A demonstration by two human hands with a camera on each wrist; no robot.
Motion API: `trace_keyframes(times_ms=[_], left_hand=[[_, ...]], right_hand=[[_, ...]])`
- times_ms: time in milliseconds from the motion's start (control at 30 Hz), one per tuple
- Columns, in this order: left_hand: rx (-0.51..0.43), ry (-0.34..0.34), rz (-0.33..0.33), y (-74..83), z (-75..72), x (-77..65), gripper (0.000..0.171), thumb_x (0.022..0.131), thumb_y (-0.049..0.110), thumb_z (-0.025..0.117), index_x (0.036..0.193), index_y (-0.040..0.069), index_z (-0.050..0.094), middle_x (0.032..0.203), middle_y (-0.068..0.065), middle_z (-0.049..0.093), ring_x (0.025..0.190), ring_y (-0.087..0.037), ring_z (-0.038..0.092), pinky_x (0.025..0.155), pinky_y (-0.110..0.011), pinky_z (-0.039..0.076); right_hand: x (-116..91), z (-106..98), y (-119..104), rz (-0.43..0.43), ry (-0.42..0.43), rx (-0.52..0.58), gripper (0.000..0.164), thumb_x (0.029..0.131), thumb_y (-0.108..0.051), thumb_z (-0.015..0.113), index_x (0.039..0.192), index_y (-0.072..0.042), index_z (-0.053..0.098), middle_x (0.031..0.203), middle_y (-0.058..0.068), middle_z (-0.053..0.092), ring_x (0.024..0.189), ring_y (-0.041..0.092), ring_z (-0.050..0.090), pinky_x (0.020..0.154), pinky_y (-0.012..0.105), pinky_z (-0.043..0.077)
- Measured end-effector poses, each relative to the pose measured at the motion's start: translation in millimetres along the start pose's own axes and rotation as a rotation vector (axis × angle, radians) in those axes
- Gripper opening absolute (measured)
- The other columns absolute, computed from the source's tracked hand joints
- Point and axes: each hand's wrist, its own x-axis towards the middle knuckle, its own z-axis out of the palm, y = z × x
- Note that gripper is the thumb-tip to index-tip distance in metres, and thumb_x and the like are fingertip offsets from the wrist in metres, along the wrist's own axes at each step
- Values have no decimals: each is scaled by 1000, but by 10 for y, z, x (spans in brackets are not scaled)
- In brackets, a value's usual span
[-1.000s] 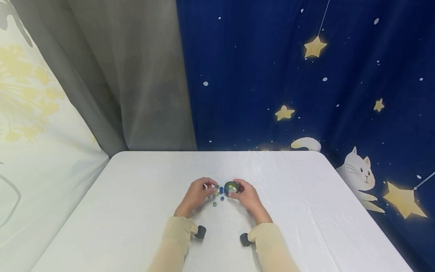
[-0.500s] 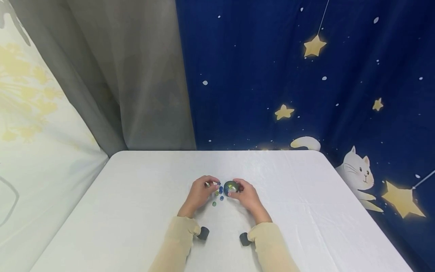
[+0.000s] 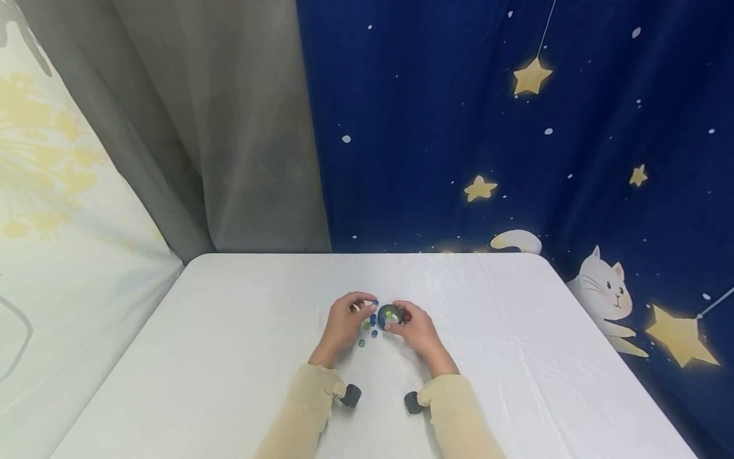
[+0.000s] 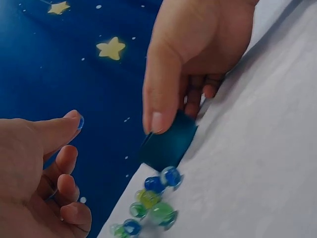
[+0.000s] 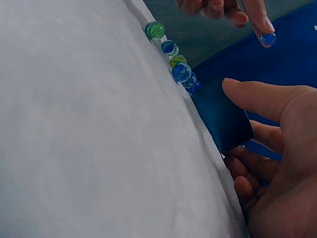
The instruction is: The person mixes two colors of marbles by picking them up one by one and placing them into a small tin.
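Observation:
My left hand point(image 3: 344, 320) pinches a blue glass marble point(image 5: 268, 38) between thumb and index finger, raised above the table beside the cup. The other fingers of that hand are curled. My right hand point(image 3: 422, 329) grips a small dark teal cup point(image 4: 171, 143) standing on the table, thumb on the near side and fingers behind. Blue and yellow-green marbles show inside the cup's open top in the head view. Left of the cup lies a loose row of several marbles, among them a green marble point(image 3: 362, 343) nearest me and a blue marble point(image 3: 374, 333).
A white cloth covers the table point(image 3: 241, 357), whose far edge meets a grey curtain point(image 3: 258, 159) and a dark blue star-patterned curtain point(image 3: 413, 127). Black wrist devices point(image 3: 351, 395) sit at both cuffs.
My left hand has moved right and away from me, lifting the blue marble from the group toward the cup. The right hand and cup have stayed put.

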Motion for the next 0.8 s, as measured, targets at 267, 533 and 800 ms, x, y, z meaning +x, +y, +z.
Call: trace_keyframes(times_ms=[267,533,800], left_hand=[[-41,32,-22,44,75,-25,16,89,16,72,105,15,73,77,3,55,67,-14,47,60,-25,40],[-76,75,-32,61,120,-28,17,86,15,74,103,15,74,73,3,56,61,-12,44,56,-23,38],[-27,59,-28,88,159,-45,18,86,16,75,103,14,74,75,2,57,66,-13,47,61,-27,40]], right_hand=[[-11,-17,-11,-16,3,3,54,79,-18,80,128,-7,60,112,10,65,103,28,59,89,47,46],[-14,-7,-13,-10,-3,-7,54,80,-19,80,129,-8,60,115,11,64,105,28,58,91,48,46],[-13,-17,-24,-6,-3,1,54,80,-18,80,128,-7,60,112,9,64,102,26,58,90,47,46]])
